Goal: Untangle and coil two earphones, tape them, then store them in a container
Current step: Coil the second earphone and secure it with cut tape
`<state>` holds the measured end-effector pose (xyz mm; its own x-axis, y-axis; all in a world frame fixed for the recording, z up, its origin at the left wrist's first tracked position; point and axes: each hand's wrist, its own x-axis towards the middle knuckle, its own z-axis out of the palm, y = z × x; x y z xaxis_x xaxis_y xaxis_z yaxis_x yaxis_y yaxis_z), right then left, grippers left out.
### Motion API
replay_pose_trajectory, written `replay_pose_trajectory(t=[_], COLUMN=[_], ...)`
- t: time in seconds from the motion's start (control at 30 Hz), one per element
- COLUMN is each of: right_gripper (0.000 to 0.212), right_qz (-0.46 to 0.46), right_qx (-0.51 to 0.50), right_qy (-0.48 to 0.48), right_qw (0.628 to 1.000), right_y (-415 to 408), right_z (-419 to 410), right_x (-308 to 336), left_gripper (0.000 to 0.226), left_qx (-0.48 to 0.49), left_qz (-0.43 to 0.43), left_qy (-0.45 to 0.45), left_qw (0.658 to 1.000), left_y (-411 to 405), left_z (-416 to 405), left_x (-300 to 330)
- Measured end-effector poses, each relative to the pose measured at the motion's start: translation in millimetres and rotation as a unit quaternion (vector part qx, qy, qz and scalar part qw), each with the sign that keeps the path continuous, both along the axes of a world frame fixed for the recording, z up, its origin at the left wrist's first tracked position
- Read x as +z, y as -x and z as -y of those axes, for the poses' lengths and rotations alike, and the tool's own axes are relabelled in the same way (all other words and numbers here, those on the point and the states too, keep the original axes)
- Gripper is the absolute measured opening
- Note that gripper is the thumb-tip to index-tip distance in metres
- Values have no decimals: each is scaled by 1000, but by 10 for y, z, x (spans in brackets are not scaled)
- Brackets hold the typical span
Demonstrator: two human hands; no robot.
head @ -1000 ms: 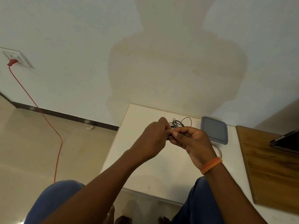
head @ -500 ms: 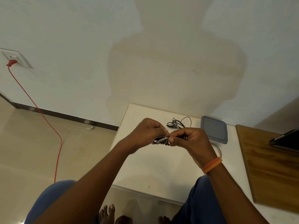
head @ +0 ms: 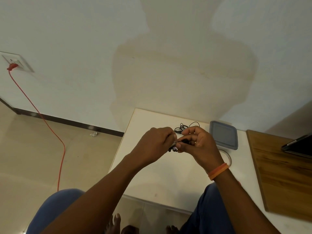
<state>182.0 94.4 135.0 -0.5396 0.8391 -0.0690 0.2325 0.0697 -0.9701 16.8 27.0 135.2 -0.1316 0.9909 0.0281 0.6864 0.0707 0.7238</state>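
Black, thin-corded earphones [head: 175,146] sit pinched between both hands above the white counter [head: 168,179]: the left hand [head: 156,144] and right hand [head: 198,146] each hold the bundle in a tight fingertip grip. Just beyond the grip lies a second black tangled earphone [head: 183,127]; right of it, a grey lidded plastic container [head: 223,134], contents hidden.

Black earphones [head: 183,128] lie on a white tabletop [head: 152,166] beside a grey container lid [head: 223,135], an orange wristband [head: 218,171] and wood-grain board [head: 285,173].
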Motion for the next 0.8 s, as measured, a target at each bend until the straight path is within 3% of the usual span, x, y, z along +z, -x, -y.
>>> replay_pose_trajectory(t=[0.1, 0.17, 0.37, 0.47, 0.57, 0.67, 0.8], right_gripper=[40, 41, 41, 40, 39, 40, 50], right_qz=[10, 47, 15, -24, -97, -105, -80], right_qx=[-17, -23, -2, -32, -61, -62, -57], right_qy=[-4, -44, -59, 4, 86, 97, 89], right_qw=[1000, 998, 998, 999, 990, 988, 991], right_y=[-2, -2, 31, 17, 8, 4, 8], right_z=[-11, -13, 57, 19, -3, -3, 3], right_x=[0, -8, -28, -26, -7, 2, 10], left_gripper=[23, 22, 21, 26, 29, 23, 9], left_qx=[-10, -12, 82, 56, 70, 16, -26], left_qz=[-129, -164, 60, 152, 228, 230, 113], left_qy=[-25, -27, 14, 63, 42, 30, -36], left_qw=[991, 986, 995, 985, 970, 973, 993], left_y=[-31, -60, 18, -14, 3, 58, 57], left_z=[-13, -8, -41, -29, -14, -7, 29], left_x=[-29, -33, 11, 3, -4, 15, 25])
